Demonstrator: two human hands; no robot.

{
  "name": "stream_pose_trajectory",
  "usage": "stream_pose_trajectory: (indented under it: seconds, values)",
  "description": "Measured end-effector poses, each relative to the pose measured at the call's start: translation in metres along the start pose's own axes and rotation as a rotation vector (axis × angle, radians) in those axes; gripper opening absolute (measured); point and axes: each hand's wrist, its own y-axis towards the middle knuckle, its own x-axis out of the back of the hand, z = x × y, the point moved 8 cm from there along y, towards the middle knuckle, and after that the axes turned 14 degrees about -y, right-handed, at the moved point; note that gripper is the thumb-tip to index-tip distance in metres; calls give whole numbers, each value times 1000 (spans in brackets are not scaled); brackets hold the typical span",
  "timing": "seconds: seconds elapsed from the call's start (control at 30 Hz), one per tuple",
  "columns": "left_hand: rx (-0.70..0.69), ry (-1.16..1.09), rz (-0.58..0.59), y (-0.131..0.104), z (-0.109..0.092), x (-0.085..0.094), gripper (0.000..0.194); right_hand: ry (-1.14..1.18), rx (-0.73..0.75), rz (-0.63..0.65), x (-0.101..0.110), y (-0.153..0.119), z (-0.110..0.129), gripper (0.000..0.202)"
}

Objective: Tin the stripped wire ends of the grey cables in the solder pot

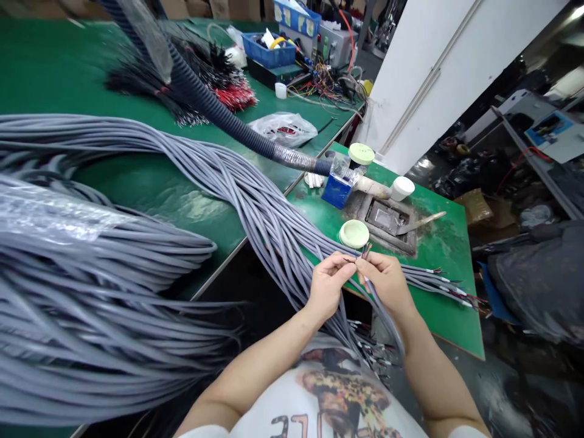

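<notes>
Both hands meet just in front of the small green bench. My right hand [384, 278] is closed round the end of a grey multi-core cable [378, 302], whose thin coloured wires [367, 249] fan out above the fingers. With a pinch, my left hand [329, 281] grips a dark thin wire [349, 260] from that same end. A long bundle of grey cables [269, 228] runs behind and beneath the hands. Its stripped ends [449, 291] lie on the bench to the right, and more ends hang below my wrists.
Beyond the hands stand an open pale-green tub [354, 233] and a solder pot [387, 218] with a scraper [422, 222] across it. A ribbed hose [237, 125] ends by a blue box [336, 191]. Thick grey cable coils [91, 340] fill the left. Blue bins [269, 52] sit at the back.
</notes>
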Motion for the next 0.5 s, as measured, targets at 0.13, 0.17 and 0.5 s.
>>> stream_pose_trajectory:
  seconds: [0.13,0.17,0.5]
  values:
    - [-179,128,-22,5,-25,0,7,48,-68,89,1,-14,-8,25]
    - [-273,208,-32,5,-36,0,6,58,-77,110,1,-19,-10,32]
    - [-447,500,164,-2,-43,-19,16,87,-22,-35,-9,-41,-22,56]
